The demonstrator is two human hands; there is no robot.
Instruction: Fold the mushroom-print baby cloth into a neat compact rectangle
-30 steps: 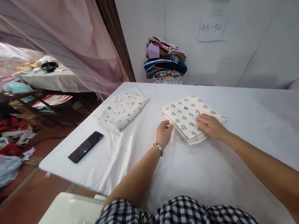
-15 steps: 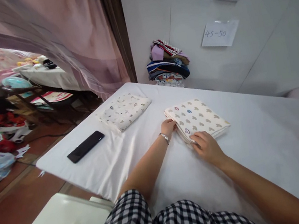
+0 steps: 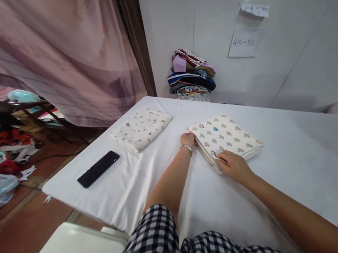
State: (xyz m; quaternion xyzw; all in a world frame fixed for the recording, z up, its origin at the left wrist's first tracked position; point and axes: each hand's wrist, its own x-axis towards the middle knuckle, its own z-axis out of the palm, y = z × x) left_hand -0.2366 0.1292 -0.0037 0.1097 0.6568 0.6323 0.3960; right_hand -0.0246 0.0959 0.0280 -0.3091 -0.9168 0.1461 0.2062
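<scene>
Cream-coloured fabric with grey-brown, mushroom-like prints makes the folded cloth point(image 3: 231, 133) that I see lying on the white-covered table point(image 3: 296, 165), in front of the person. At its left corner is the left hand point(image 3: 187, 140), with fingers bent in by the edge; from where I stand, I cannot tell whether they grip it or only touch it. The right hand point(image 3: 235, 168) is closed at the near corner, where thumb and fingers seem to pinch the edge. Several layers show along the side between the hands, and they do not look quite even. In my judgement, if the right hand pulls harder than the left, the layers could slide apart and the fold become crooked. If the fingers catch only the upper layer, the lower ones may remain behind, wrinkled. The table cover has creases too, so a strong pull could drag it, and disturb the second folded cloth point(image 3: 143, 127) and the black smartphone point(image 3: 98, 168) on the left.
</scene>
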